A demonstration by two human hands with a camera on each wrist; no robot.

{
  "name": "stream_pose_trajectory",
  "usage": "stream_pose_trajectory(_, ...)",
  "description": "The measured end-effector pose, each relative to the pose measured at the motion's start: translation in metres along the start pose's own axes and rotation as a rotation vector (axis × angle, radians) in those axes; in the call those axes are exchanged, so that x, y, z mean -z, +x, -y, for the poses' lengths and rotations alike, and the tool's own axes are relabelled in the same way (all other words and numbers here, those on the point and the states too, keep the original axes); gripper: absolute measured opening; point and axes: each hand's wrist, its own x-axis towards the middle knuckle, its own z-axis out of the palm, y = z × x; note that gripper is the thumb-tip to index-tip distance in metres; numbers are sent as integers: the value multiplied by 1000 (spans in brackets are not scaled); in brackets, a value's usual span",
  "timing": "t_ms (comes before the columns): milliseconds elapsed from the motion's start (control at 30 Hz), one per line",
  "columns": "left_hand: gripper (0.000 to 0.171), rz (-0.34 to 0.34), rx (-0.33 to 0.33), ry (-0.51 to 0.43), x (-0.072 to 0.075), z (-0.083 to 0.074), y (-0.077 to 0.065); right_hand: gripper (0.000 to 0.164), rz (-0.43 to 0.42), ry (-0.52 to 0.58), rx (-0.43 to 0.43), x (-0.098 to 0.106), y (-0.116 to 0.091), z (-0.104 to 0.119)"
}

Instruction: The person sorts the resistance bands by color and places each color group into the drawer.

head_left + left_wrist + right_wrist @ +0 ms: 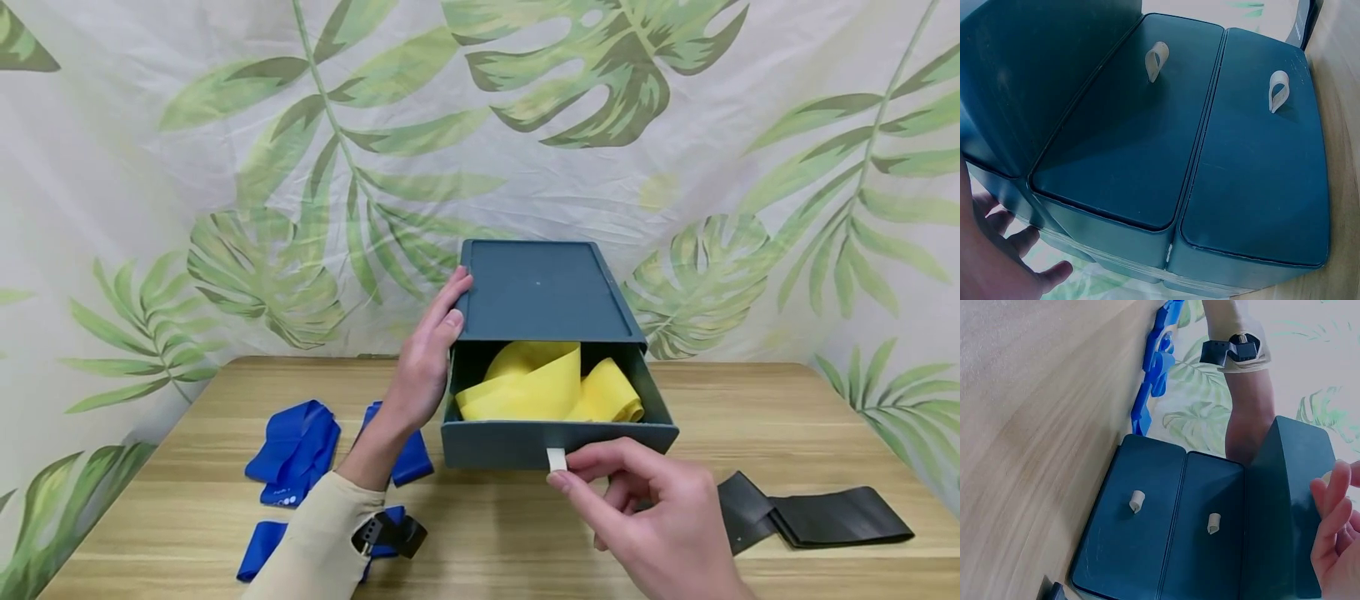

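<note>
A dark teal drawer cabinet (540,292) stands mid-table in the head view, its top drawer (495,446) pulled partway out. Loosely folded inside that drawer lies a yellow flat stretch band (536,387). My left hand (423,362) rests against the cabinet's left side, and the left wrist view shows its fingers (1025,240) spread there. Between thumb and forefinger, my right hand (652,508) pinches the white pull tab (556,459) on the drawer front. Below it, the middle drawer (1129,125) and bottom drawer (1260,162) are closed, each with a looped tab.
Several folded blue bands (296,450) lie on the wooden table (495,542) to the left, partly behind my left forearm. A folded black band (843,517) is on the right. A leaf-patterned cloth (405,192) hangs behind the table.
</note>
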Motion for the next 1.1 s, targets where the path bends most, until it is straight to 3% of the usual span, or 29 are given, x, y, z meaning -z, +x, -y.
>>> stream_pose_trajectory(133, 55, -2, 3, 4, -1, 1, 0, 15, 8, 17, -131, -1, -1, 1)
stream_pose_trajectory(233, 55, -2, 5, 2, -1, 1, 0, 15, 1, 25, -172, -2, -1, 1)
stream_pose_trajectory(433, 55, 2, -4, -13, -1, 1, 1, 14, -11, 32, -186, -5, 3, -1)
stream_pose_trajectory(700, 56, 9, -3, -11, 0, 2, 1, 10, 39, 137, -218, -7, 22, -14)
stream_pose_trajectory(1100, 55, 28, -4, -51, 1, -1, 0, 11, 58, 155, -177, -17, 54, -29)
